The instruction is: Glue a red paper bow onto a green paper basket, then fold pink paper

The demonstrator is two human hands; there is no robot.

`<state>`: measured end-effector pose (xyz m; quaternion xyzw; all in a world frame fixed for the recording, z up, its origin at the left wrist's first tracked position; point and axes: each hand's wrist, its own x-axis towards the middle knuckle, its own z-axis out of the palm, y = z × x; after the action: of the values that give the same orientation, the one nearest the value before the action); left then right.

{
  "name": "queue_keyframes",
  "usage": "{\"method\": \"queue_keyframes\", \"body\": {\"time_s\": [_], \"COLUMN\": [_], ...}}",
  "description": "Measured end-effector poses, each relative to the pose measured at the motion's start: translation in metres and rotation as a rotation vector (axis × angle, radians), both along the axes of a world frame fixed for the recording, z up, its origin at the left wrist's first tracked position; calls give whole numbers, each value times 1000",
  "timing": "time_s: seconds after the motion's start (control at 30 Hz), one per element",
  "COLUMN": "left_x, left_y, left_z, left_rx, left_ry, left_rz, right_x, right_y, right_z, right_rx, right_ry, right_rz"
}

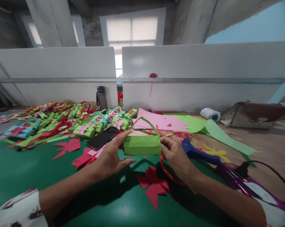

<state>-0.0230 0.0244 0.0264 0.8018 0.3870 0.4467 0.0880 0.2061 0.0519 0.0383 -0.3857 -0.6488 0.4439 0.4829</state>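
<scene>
A light-green folded paper bag [142, 145] with a thin paper handle is held up in front of me, bottom edge toward me. My left hand [111, 154] has its fingers against the bag's left end, its thumb sticking out below. At the right end, my right hand [174, 154] pinches the bag's edge between thumb and fingers. Below the bag, red paper flower cutouts [154, 186] lie on the green mat [104, 201]. A red paper strip [168, 176] curves beneath my right hand, partly hidden by it.
Finished paper bags [84, 129] with flowers pile up at left, beside a phone [103, 137]. Pink paper sheets [156, 121] lie behind. A blue-handled tool [199, 152], a purple corded device [248, 183] and a handbag [256, 115] are at right. A bottle [101, 97] stands at the back.
</scene>
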Motion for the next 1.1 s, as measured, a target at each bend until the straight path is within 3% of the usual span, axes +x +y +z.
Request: {"method": "queue_keyframes", "body": {"time_s": [0.43,0.73,0.9,1.1], "left_x": [1,-1,4,7], "left_y": [7,6,2,6], "left_z": [-5,-2,-6,-11], "left_rx": [159,433,514,553], "left_ry": [1,284,479,514], "left_rz": [70,190,138,231], "right_x": [0,-1,-1,0], "right_y": [0,2,2,3], "right_z": [-2,-5,-8,-9], "right_rx": [26,67,67,72], "right_ry": [-42,-79,-112,-117], "right_rz": [-5,-33,-26,-21]}}
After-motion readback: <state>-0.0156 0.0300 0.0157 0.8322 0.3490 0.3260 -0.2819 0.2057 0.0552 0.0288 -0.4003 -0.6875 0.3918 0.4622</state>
